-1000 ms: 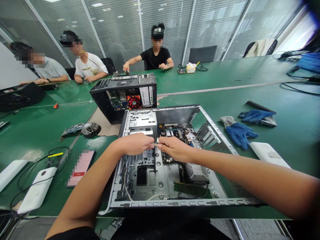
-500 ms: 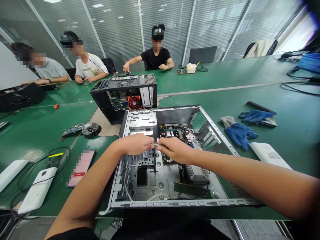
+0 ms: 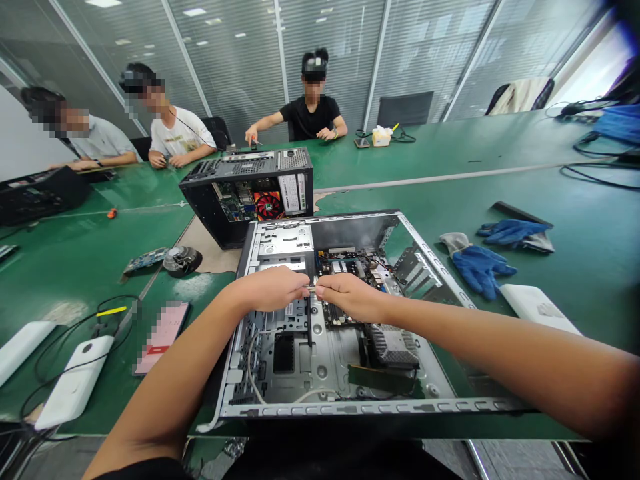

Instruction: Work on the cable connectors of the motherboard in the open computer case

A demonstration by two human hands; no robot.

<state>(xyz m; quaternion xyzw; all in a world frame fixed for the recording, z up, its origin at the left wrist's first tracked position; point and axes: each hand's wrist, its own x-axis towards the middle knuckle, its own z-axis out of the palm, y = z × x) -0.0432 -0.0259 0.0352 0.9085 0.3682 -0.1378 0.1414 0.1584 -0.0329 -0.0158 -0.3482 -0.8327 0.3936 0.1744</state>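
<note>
An open computer case [image 3: 375, 405] lies on its side in front of me. Over its middle, my left hand [image 3: 277, 288] and my right hand [image 3: 350, 297] meet almost fingertip to fingertip. Both pinch a thin pale cable [image 3: 312, 289], of which only a short piece shows between them; its ends are hidden. Beneath my right hand is the motherboard [image 3: 335, 317], partly covered. A finned heatsink [image 3: 394, 345] sits loose-looking in the near right of the case, with a green circuit stick [image 3: 380, 378] just before it. A grey cable [image 3: 253, 367] curves along the near left inside.
Behind stands a second black computer case [image 3: 210, 200] with a red fan. Blue gloves [image 3: 477, 267] and a white power bank [image 3: 537, 308] lie right. On the left are a phone [image 3: 163, 337], a round cooler [image 3: 183, 261] and white power banks [image 3: 75, 380]. Several people [image 3: 313, 110] sit opposite.
My right fingers have straightened a little and lie flatter along the cable. My left hand stays nearly in place, and the case has not moved.
</note>
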